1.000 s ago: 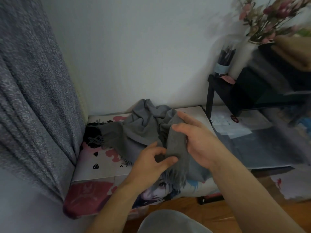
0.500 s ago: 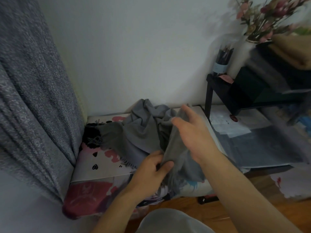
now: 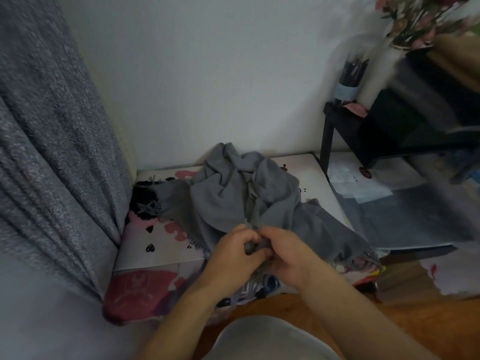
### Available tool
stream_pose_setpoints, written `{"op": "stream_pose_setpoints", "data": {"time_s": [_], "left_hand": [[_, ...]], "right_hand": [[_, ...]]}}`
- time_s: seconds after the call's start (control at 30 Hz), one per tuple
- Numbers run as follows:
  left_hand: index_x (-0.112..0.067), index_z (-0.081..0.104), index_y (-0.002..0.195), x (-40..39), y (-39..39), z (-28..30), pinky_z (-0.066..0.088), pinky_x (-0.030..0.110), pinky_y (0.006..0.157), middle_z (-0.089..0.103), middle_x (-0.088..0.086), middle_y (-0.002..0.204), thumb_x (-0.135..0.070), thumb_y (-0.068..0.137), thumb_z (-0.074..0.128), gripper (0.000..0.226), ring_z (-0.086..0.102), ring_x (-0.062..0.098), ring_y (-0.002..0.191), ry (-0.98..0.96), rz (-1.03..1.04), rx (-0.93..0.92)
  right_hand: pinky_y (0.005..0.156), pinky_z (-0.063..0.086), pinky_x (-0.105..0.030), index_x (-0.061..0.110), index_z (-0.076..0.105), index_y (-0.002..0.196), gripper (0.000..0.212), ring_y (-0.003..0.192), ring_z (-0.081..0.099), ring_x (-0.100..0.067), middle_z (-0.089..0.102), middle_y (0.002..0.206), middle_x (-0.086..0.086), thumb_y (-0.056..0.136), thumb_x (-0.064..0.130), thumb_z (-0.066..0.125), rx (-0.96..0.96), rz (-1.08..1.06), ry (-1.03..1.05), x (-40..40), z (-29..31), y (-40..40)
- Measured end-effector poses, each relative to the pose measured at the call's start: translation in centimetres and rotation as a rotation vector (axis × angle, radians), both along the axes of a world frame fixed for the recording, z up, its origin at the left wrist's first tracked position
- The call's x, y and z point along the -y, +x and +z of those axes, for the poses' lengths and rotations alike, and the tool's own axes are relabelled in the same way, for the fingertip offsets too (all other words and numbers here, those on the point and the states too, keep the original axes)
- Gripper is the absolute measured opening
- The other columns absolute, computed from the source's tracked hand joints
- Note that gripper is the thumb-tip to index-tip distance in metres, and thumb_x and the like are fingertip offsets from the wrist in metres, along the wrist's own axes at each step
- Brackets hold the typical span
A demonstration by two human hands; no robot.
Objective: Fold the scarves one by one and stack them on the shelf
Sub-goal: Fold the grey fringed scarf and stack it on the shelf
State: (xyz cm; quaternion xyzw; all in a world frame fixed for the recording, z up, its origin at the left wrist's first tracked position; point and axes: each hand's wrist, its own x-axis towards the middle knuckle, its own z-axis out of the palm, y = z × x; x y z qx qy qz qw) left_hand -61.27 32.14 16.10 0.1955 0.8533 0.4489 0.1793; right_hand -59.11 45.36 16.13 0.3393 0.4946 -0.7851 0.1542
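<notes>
A crumpled grey scarf [image 3: 233,193] with fringed ends lies heaped on a low printed box [image 3: 166,250] against the wall. My left hand [image 3: 233,253] and my right hand [image 3: 288,253] meet at the scarf's near edge, and both pinch a bunched bit of the grey cloth between curled fingers. One fringed end [image 3: 363,258] trails off to the right over the box's front edge. A black shelf [image 3: 389,126] stands at the right, blurred, with folded cloth on its top.
A grey curtain [image 3: 52,152] hangs at the left. By the shelf stand a white vase of pink flowers [image 3: 384,63] and a cup of pencils [image 3: 350,76]. Papers and a dark sheet [image 3: 389,203] lie under the shelf. Wooden floor [image 3: 389,320] shows below.
My right hand has come down from above the heap to meet my left hand. Both hands now pinch the scarf's near edge together, lower and closer to me.
</notes>
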Motion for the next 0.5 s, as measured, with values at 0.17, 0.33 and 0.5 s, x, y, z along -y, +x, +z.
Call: {"op": "stream_pose_setpoints", "data": {"time_s": [0.17, 0.33, 0.5], "left_hand": [[-0.017, 0.069, 0.115, 1.0, 0.4, -1.2, 0.056, 0.038, 0.095, 0.073, 0.008, 0.113, 0.016, 0.088, 0.059, 0.043, 0.07, 0.021, 0.106, 0.621, 0.349, 0.525], [-0.01, 0.063, 0.107, 2.0, -0.5, -1.4, 0.057, 0.044, 0.089, 0.069, 0.02, 0.114, 0.005, 0.082, 0.063, 0.03, 0.072, 0.028, 0.095, 1.056, 0.633, 0.965], [-0.007, 0.059, 0.108, 1.9, -0.2, 0.6, 0.057, 0.036, 0.076, 0.071, 0.017, 0.096, 0.008, 0.09, 0.059, 0.024, 0.071, 0.024, 0.083, 1.027, 0.594, 0.872]], "right_hand": [[0.07, 0.057, -0.037, 0.0, 0.068, 0.107, 0.024, 0.088, 0.071, -0.029, 0.073, 0.1, -0.02, 0.103, 0.01, 0.047, -0.081, -0.134, 0.013, 0.1, -0.6, 0.3], [0.062, 0.046, -0.027, 0.007, 0.059, 0.099, 0.023, 0.072, 0.053, -0.013, 0.059, 0.087, -0.018, 0.106, 0.013, 0.038, -0.262, -0.269, 0.776, -0.3, 0.4, 1.4], [0.072, 0.052, -0.014, 0.029, 0.06, 0.103, 0.008, 0.083, 0.063, 0.008, 0.068, 0.093, 0.015, 0.095, 0.03, 0.064, -0.486, 0.154, 0.661, -0.1, 1.8, 2.4]]}}
